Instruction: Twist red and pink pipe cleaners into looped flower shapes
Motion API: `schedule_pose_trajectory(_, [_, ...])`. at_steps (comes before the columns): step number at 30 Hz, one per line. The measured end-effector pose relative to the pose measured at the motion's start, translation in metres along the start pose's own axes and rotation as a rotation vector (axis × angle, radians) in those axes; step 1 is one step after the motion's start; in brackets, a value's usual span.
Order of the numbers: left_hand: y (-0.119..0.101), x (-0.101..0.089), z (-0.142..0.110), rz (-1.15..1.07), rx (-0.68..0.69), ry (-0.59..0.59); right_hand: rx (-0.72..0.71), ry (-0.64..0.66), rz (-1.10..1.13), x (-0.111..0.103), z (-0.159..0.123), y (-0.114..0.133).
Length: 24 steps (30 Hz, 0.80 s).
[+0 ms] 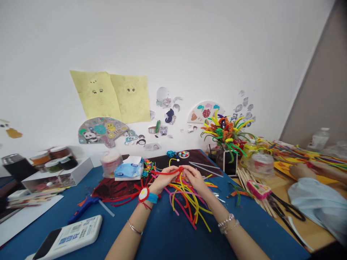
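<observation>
My left hand (166, 177) and my right hand (193, 176) meet over the middle of the blue table mat (162, 238). Both pinch a red pipe cleaner (180, 171), its fuzzy length bent between my fingertips, with one end running left across the left hand. Beneath them lies a loose bunch of yellow, orange and pink pipe cleaners (189, 202). More red pipe cleaners (124, 199) spread out left of my left wrist, which wears a band with a red and white flower. Farther back sits a small dish of coloured beads (183, 154).
At left are a blue glue gun (84, 209), a white boxed device (70, 236), a tissue pack (129, 169) and paint jars (58, 155). Right of centre stand a pipe-cleaner bouquet (225, 131), a phone (230, 163), wooden sticks (252, 191) and scissors (284, 209). A co-worker's hands (303, 169) work at far right.
</observation>
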<state>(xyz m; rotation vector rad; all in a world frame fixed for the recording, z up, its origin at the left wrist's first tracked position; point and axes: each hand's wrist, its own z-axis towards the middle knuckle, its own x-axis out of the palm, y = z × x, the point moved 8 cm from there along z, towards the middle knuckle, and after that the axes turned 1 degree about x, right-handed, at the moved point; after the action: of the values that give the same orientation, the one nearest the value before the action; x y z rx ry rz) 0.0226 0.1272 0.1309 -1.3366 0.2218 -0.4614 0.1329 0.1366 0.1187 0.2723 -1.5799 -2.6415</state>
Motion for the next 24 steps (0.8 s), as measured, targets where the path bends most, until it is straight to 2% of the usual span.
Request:
schedule_pose_trajectory(3, [0.009,-0.005,0.002,-0.047,-0.051,-0.035,0.025,-0.02,-0.01,-0.001,0.0,0.001])
schedule_pose_trajectory(7, [0.017,-0.021,0.007,-0.155,-0.058,-0.109,-0.015,-0.051,-0.038,-0.006,0.002,0.005])
schedule_pose_trajectory(14, [0.006,-0.053,0.007,-0.298,0.031,-0.246,0.04,-0.221,-0.056,-0.039,0.008,-0.013])
schedule_pose_trajectory(18, [0.009,-0.051,0.006,-0.324,0.012,-0.236,0.095,-0.238,-0.003,-0.045,0.008,-0.023])
schedule_pose_trajectory(24, [0.015,-0.036,0.009,-0.375,-0.016,-0.132,0.094,-0.193,0.005,-0.034,0.009,-0.022])
